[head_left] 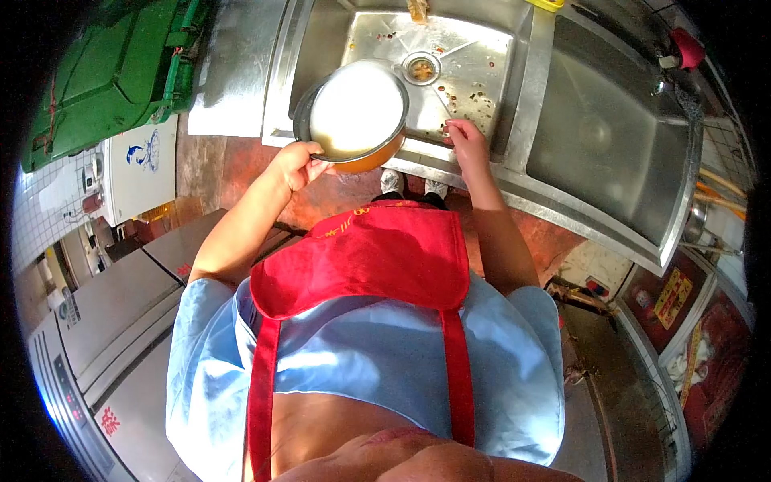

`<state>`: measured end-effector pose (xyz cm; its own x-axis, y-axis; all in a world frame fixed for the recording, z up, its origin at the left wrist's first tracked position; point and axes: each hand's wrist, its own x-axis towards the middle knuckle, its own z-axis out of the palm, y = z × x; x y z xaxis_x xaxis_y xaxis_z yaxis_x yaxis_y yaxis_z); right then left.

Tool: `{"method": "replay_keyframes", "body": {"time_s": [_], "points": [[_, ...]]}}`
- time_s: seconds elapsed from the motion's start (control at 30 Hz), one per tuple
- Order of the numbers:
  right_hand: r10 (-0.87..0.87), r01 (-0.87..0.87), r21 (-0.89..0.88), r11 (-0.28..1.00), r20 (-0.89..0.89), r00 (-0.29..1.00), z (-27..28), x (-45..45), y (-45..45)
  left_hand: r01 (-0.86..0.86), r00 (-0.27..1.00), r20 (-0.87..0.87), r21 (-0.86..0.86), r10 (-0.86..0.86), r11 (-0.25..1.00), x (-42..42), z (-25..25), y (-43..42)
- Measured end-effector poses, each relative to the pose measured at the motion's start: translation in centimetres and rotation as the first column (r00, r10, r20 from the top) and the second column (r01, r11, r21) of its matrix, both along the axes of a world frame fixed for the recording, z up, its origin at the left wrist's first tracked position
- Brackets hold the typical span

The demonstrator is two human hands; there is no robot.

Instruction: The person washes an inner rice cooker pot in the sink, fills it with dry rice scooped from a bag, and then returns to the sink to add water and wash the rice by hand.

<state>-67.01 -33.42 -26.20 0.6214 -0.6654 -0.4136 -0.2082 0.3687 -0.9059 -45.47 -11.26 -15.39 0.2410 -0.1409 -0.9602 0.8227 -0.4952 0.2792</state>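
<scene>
My left hand [299,165] grips the near left rim of a round pot [368,161], orange-brown outside with a dark rim. Milky white liquid [357,111] fills it and reaches up to the far rim, so the pot looks tilted away from me. The pot is over the left front edge of a steel sink basin [482,60]. To its right, my right hand [467,146] is above the sink's front edge, apart from the pot. Its fingers are curled together; whether anything is in them is hidden.
Food scraps lie around the drain [422,69] in the left basin. A second steel basin [594,128] adjoins it on the right, with a red-handled tap [687,50] beyond. A green bin [100,72] stands at left, near a steel worktop [233,72].
</scene>
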Motion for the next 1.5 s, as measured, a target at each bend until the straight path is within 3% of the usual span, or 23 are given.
{"method": "replay_keyframes", "body": {"time_s": [0.17,0.57,0.77,0.97,1.17,1.27,1.5], "points": [[0.022,-0.022,0.005,1.000,-0.042,0.999,0.0,-0.1,-0.3,0.061,0.995,0.082,0.008,-0.061,0.998,-0.1,0.4,-0.6],[0.015,-0.015,-0.034,0.999,-0.028,1.000,-0.8,-0.4,-0.5,0.058,0.997,0.056,0.046,-0.061,0.997,1.3,1.3,-1.6],[0.016,-0.017,-0.026,1.000,-0.026,1.000,-1.7,-0.6,-0.5,0.142,0.986,0.079,0.052,-0.146,0.988,1.6,1.7,-2.4],[-0.020,0.020,-0.017,1.000,0.022,1.000,-1.6,-0.8,-0.5,0.138,0.975,0.169,0.038,-0.142,0.990,1.4,2.4,-3.4],[-0.016,0.016,-0.022,1.000,0.028,0.999,-1.4,-1.2,-0.7,0.238,0.963,0.121,0.041,-0.241,0.970,3.2,1.7,-3.2],[-0.005,0.002,-0.060,0.998,-0.063,0.998,-0.8,-1.6,-0.7,0.208,0.966,0.142,0.074,-0.217,0.975,3.3,2.0,-3.7],[-0.030,0.030,0.010,1.000,0.009,1.000,-0.5,-2.0,-0.6,0.293,0.951,0.075,0.079,-0.299,0.953,5.0,2.8,-4.1]]}}
